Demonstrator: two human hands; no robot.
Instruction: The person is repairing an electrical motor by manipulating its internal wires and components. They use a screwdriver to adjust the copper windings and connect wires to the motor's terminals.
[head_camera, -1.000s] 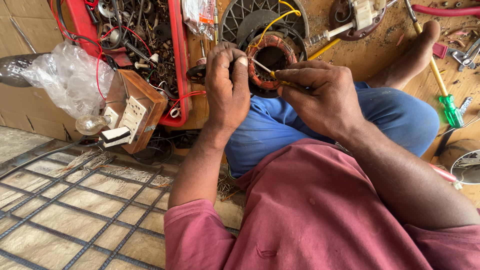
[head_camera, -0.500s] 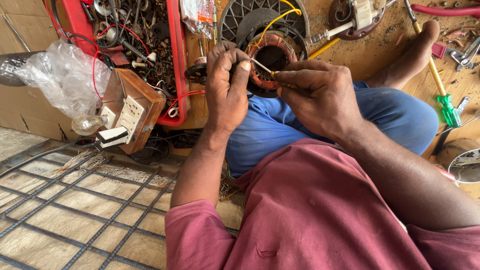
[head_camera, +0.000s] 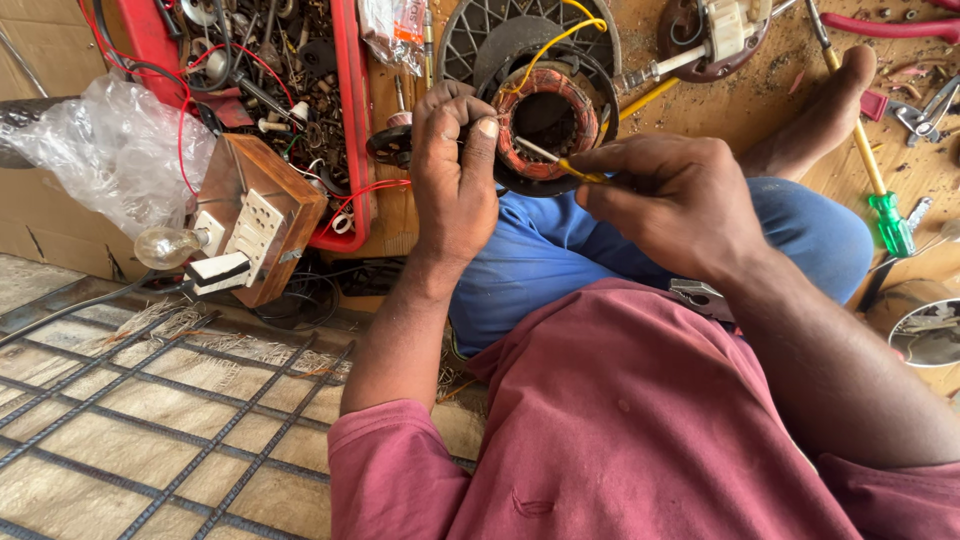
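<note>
Gripping motor stator (head_camera: 545, 125) w/ both hands, right hand (head_camera: 670, 200) holding screwdriver (head_camera: 560, 164).

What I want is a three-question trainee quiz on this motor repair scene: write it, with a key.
1. True or false: the right hand holds a thin yellow-handled tool to the copper-wound coil ring.
2. Which grips the coil ring's edge? A) left hand B) right hand C) bare foot
3. What colour is the handle of the screwdriver lying beside the foot?

Key: 1 true; 2 A; 3 green.
</note>
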